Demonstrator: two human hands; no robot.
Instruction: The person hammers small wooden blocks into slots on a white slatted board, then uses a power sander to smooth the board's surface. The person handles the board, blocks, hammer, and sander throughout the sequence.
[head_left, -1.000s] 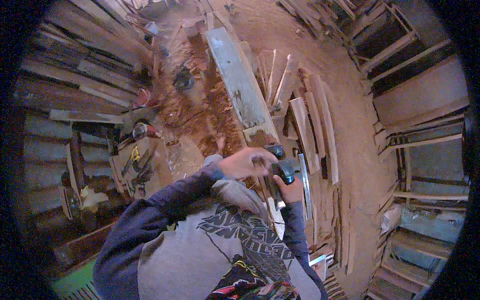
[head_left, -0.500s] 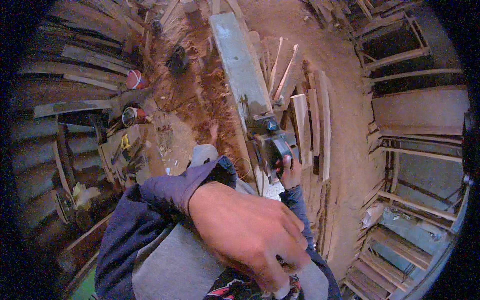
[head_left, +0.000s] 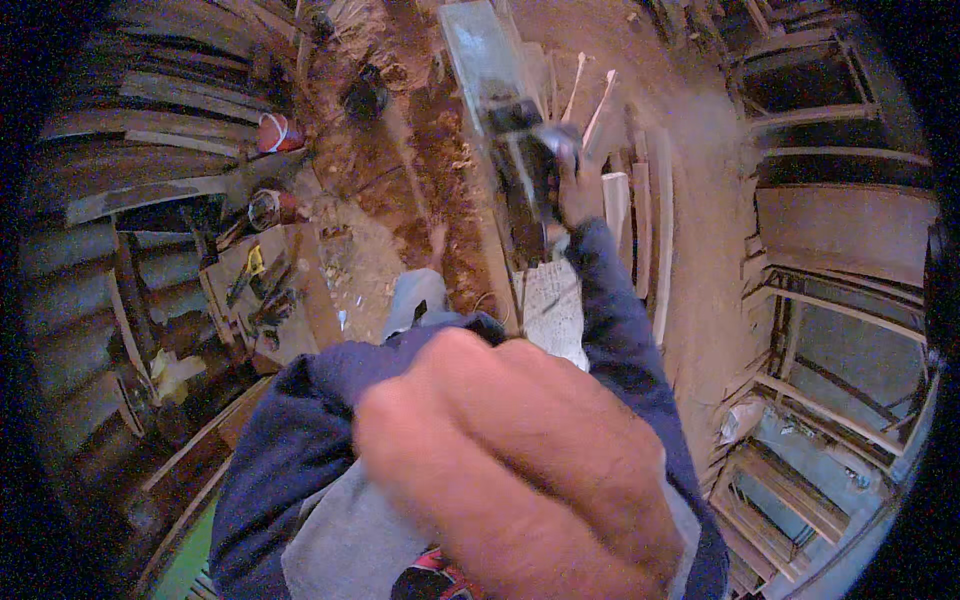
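My right hand [head_left: 578, 195] grips a dark hand-held power tool that looks like an electric planer [head_left: 530, 165]; motion blurs it. The tool sits on a long grey board [head_left: 485, 55] running away from me. Nearer than the tool, a pale whitish surface [head_left: 550, 310] lies in line with the board. My left hand [head_left: 520, 450] looms large and blurred close to the camera, in front of my body and apart from the board. Its fingers are curled in, hiding whatever may be inside them.
Several wooden strips [head_left: 640, 230] lie along the board's right side. Reddish shavings and dirt [head_left: 400, 160] cover the ground at left, where a bare foot [head_left: 437, 238] rests. Red buckets [head_left: 278, 133] stand further left. Timber frames [head_left: 820, 350] line the right.
My right hand has pushed the power tool farther away along the board, baring more of the pale surface. My left hand has risen closer to the camera, its fingers curled tighter.
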